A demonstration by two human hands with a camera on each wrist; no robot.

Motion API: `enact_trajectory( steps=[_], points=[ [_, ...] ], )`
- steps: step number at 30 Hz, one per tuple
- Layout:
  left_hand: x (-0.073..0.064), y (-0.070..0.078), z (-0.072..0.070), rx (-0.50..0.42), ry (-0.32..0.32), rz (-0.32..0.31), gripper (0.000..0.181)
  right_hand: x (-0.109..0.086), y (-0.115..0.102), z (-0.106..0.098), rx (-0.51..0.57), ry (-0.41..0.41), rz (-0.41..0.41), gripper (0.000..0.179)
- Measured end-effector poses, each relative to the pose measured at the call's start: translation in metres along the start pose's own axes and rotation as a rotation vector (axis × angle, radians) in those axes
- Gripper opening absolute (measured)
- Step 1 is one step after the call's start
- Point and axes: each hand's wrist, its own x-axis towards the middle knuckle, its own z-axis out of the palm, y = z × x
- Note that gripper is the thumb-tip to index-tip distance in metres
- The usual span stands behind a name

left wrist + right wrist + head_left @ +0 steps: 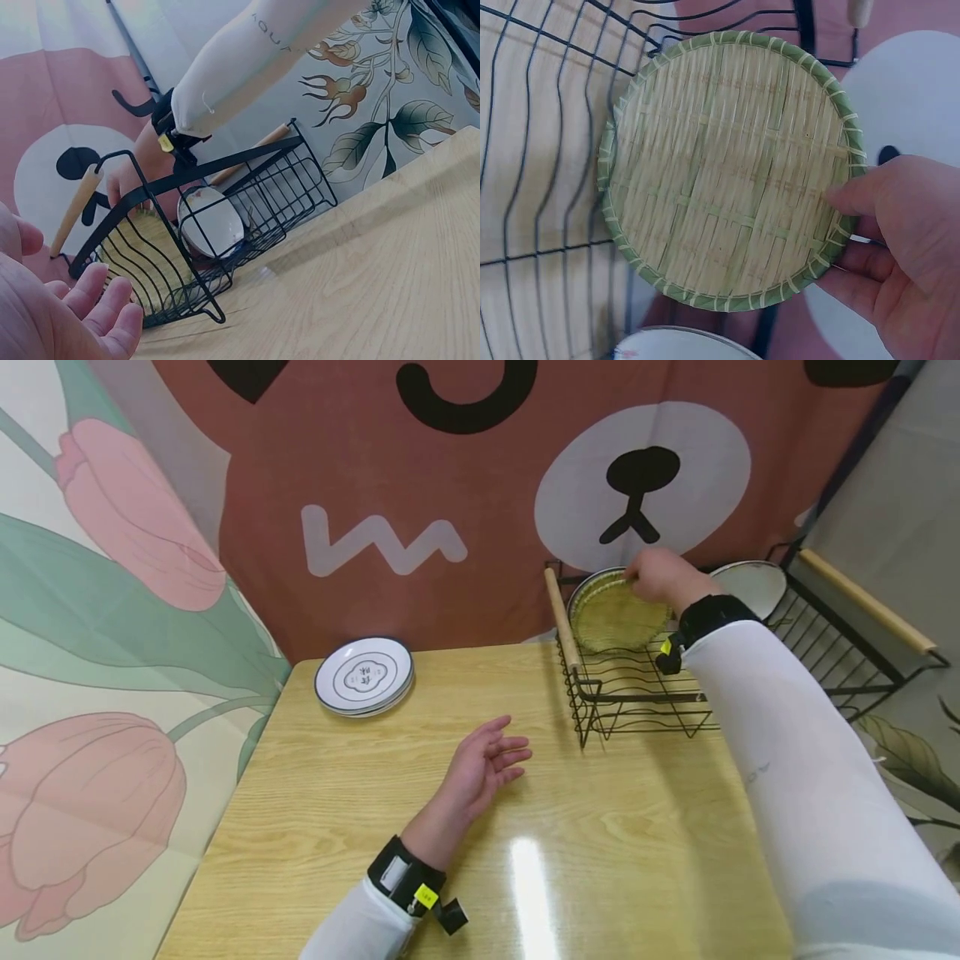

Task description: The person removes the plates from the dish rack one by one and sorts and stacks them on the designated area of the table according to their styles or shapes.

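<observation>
A round woven bamboo tray (727, 172) with a green bound rim stands on edge in the left end of a black wire rack (637, 698). My right hand (667, 578) pinches its rim, thumb on the woven face and fingers behind, as the right wrist view shows. Behind the tray, the rim of a white plate (581, 589) peeks out at the left. A white bowl (752, 587) leans in the rack to the right of my right hand. My left hand (480, 768) hovers over the table with loosely bent fingers, holding nothing, left of the rack.
A stack of white plates (365, 677) with dark blue rims lies at the table's back left. The rack has wooden handles (862, 597) at both ends. A printed cloth (360, 468) hangs behind the wooden table (337, 827).
</observation>
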Motion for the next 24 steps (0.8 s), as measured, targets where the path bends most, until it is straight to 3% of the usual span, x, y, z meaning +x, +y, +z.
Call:
enact_trajectory(
  steps=[12, 18, 24],
  points=[
    [0.004, 0.010, -0.004, 0.004, 0.024, 0.026, 0.048, -0.025, -0.001, -0.060, 0.055, 0.084, 0.018, 0.040],
    [0.007, 0.018, -0.011, -0.013, 0.059, 0.057, 0.047, -0.041, 0.005, -0.085, 0.206, 0.192, 0.069, 0.046],
    [0.010, 0.026, -0.019, -0.005, 0.082, 0.091, 0.046, -0.046, 0.000, -0.092, 0.459, 0.254, 0.094, 0.048]
  ],
)
